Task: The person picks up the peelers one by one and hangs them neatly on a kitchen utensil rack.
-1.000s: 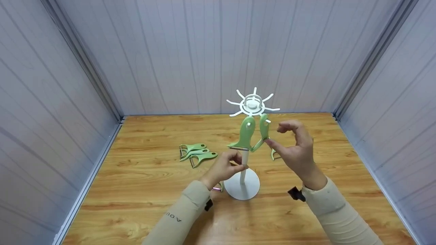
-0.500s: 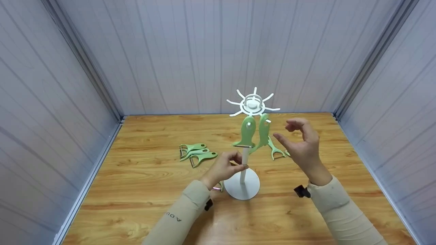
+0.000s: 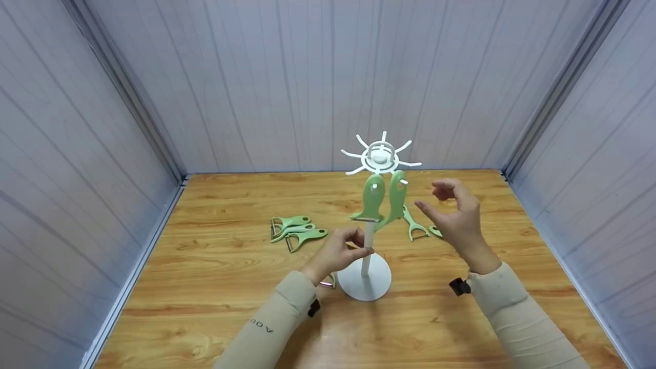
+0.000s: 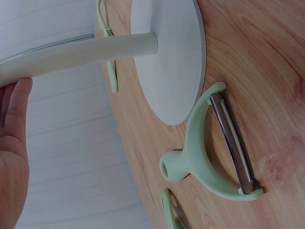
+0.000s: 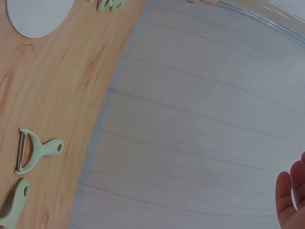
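Note:
A white stand with a round base (image 3: 374,287) and a ring of hooks (image 3: 380,158) at its top stands upright on the table. Two green peelers hang from its near hooks: the left peeler (image 3: 374,197) and, beside it, the right peeler (image 3: 397,197). My left hand (image 3: 338,253) grips the white pole (image 4: 119,46) below them, thumb and fingers around it. To the right of the hanging peelers, my right hand (image 3: 458,215) is held in the air, thumb and fingers apart, holding nothing. In the right wrist view only some fingertips (image 5: 284,193) show.
Several green peelers (image 3: 307,234) lie grouped left of the stand. Another peeler (image 4: 198,152) lies against the base, mostly behind my left wrist in the head view. To the right lie a peeler (image 3: 414,225) and one partly hidden peeler (image 3: 435,231). Panelled walls (image 3: 287,92) enclose the table.
My right hand has let go of the right peeler and drawn back to the right. That peeler now hangs from its hook, turned a little. My left hand stays on the pole.

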Demonstrator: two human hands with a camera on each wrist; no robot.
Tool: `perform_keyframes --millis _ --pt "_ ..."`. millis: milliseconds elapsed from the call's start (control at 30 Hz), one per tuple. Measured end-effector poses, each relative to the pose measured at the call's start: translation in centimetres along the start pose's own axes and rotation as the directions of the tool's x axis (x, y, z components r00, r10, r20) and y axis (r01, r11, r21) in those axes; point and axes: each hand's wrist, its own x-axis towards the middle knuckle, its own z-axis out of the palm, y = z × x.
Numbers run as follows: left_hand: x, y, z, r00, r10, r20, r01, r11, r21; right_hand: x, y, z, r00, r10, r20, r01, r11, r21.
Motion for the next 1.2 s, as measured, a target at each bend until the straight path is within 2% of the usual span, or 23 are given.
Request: perform_keyframes --millis 433,800,1067,1200 --pt "0.0 0.3 0.0 0.999 -0.035 0.007 0.035 0.999 -0.007 -0.6 2.2 -0.2 0.987 0.137 0.086 -0.127 0.985 -0.113" --pt "-0.1 0.2 0.1 0.999 -0.031 0.02 0.032 0.999 -0.026 -0.8 3.8 0.1 0.976 0.137 0.168 -0.106 0.978 -0.18" --pt "0.0 0.1 0.0 1.0 -0.007 0.01 0.008 1.0 -0.012 -0.3 4.9 0.6 0.959 0.184 0.217 -0.129 0.961 -0.243" --pt "0.0 0.2 0.0 1.0 -0.009 0.011 0.01 1.0 -0.026 0.2 5.3 0.6 0.94 0.235 0.248 -0.168 0.95 -0.264"
